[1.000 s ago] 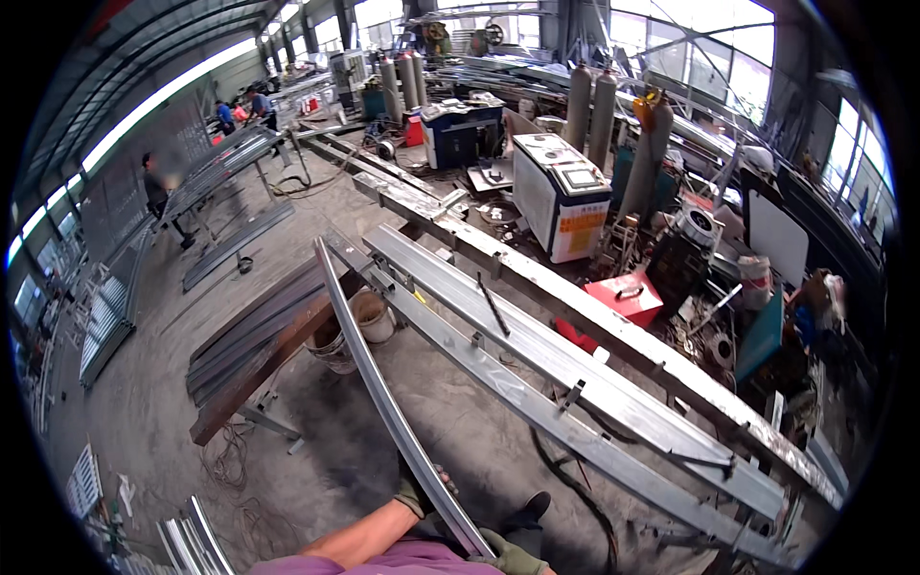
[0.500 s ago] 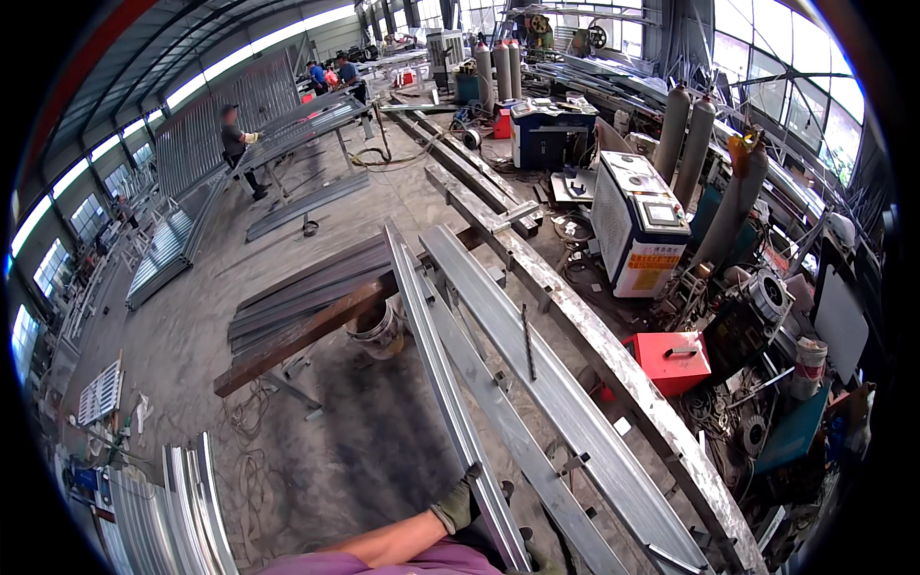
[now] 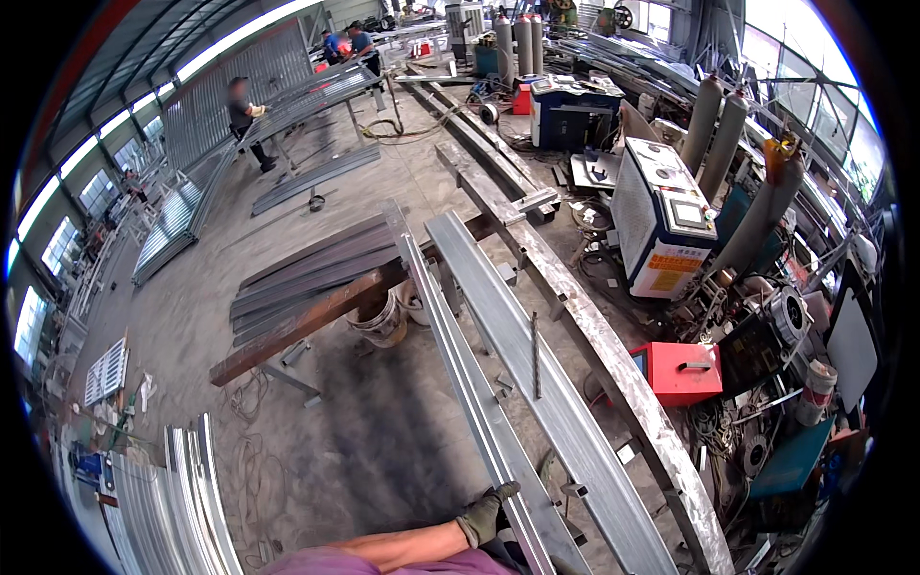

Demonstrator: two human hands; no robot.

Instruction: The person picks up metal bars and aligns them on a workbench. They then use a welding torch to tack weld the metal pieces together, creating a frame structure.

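- my left hand [image 3: 485, 515], in a grey-green glove, is down at the bottom of the view with its fingers clamped on the edge of the long metal strip [image 3: 464, 379]
- can't see the right hand from here, so I can't tell what its fingers are doing
- that strip runs from down by my purple shirt [image 3: 393, 563] up and away to the left, its far end over by the rusty beam [image 3: 307, 321]
- just right of it there's a wide grey channel [image 3: 575, 441] with a dark rod [image 3: 536, 356] lying on it
- further right, a long scuffed beam [image 3: 613, 359], then a red box [image 3: 678, 376] with a handle on top
- bucket [image 3: 379, 324] sits right by the rusty beam, dark planks [image 3: 316, 273] piled behind that
- way off to the left, somebody [image 3: 240, 115] is standing beside a rack of metal bars [image 3: 311, 101]
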